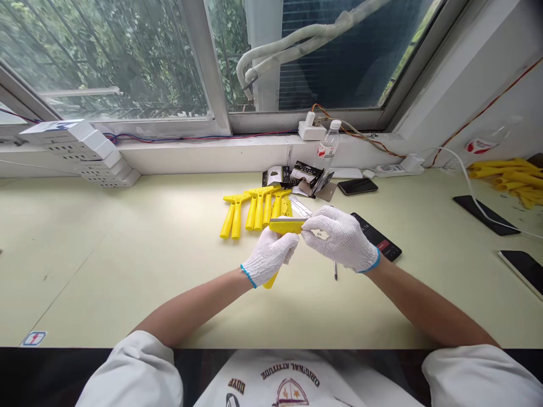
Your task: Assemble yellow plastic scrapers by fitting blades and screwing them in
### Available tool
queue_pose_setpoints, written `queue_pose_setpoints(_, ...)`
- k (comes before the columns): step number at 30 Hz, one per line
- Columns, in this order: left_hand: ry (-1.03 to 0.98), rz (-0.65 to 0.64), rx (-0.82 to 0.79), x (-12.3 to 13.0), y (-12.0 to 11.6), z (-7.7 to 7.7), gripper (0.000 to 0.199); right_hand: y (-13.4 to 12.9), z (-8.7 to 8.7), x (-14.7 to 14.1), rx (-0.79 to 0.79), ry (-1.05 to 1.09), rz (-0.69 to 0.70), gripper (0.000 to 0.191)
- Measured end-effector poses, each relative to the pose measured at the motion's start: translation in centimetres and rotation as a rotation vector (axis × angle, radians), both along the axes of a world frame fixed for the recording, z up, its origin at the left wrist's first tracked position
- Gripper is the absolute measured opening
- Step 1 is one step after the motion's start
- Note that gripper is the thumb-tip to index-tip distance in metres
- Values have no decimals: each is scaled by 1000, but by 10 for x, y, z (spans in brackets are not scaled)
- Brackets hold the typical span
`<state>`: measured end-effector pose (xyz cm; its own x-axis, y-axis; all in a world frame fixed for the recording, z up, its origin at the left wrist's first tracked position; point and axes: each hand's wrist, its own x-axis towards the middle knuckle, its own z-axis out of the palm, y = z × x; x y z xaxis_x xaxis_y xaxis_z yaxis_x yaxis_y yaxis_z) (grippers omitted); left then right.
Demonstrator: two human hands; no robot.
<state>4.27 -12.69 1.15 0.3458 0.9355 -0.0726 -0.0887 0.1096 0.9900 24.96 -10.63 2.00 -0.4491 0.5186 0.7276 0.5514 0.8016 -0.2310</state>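
Note:
A yellow scraper point(284, 227) with a dark blade edge along its head is held up over the table in front of me. My left hand point(271, 254), in a white knit glove with a blue cuff, is wrapped round its handle, whose end shows below the palm. Gloved the same way, my right hand point(341, 240) pinches the right end of the head; its fingertips hide that end. Beyond my hands lie several more yellow scrapers point(257, 208). Some white paper slips point(300, 207) lie just behind my right hand.
Black printed packets point(303, 178) and a water bottle point(328, 146) stand toward the window ledge. Phones point(357, 186) lie at the right, and a pen point(335, 271) is below my right hand. Stacked white boxes point(91, 150) are back left; a yellow pile point(509, 178) is far right.

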Motion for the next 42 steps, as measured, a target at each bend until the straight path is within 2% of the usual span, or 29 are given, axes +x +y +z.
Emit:
queue_pose_setpoints(3, -8, 10, 100, 0, 2, -5, 1, -5, 3, -3, -22, -2, -22, 14)
queue_pose_setpoints(7, 9, 17, 203, -2, 4, -9, 29, -9, 6, -6, -89, 60, -82, 10)
queue_pose_setpoints(11, 86, 20, 248, -5, 4, -10, 31, -9, 8, -6, -179, 89, -152, 15)
queue_pose_setpoints(16, 75, -24, 254, -8, 3, -5, 34, -7, 12, -2, -319, 136, -116, 23)
queue_pose_setpoints(18, 28, -53, 188, -8, 2, -3, 31, -6, 13, -1, -404, 151, -103, 21)
queue_pose_setpoints(21, -44, -90, -60, -7, 3, 0, 7, -1, 14, 0, -615, 190, -78, 17)
queue_pose_setpoints(24, -132, -117, -321, -6, 4, 0, 21, 8, 19, 5, -862, 201, -2, 19)
queue_pose_setpoints(26, -173, -120, -414, -6, 5, -2, 21, 15, 24, 13, -958, 161, 16, 26)
queue_pose_setpoints(29, -183, -98, -507, -5, 8, -8, 20, 28, 28, 28, -946, 13, -120, 35)
queue_pose_setpoints(32, -192, -71, -572, -3, 9, -14, 20, 43, 20, 40, -881, -249, -458, 34)
queue_pose_setpoints(34, -195, -78, -580, -2, 8, -16, 20, 53, 6, 43, -896, -415, -710, 29)
queue_pose_setpoints(35, -194, -88, -574, -1, 7, -17, 20, 58, -2, 44, -918, -470, -775, 30)
queue_pose_setpoints(39, -179, -121, -533, -2, 4, -15, 20, 72, -40, 41, -940, -434, -847, 34)
queue_pose_setpoints(42, -172, -118, -502, -3, 3, -13, 21, 74, -54, 41, -894, -314, -819, 36)
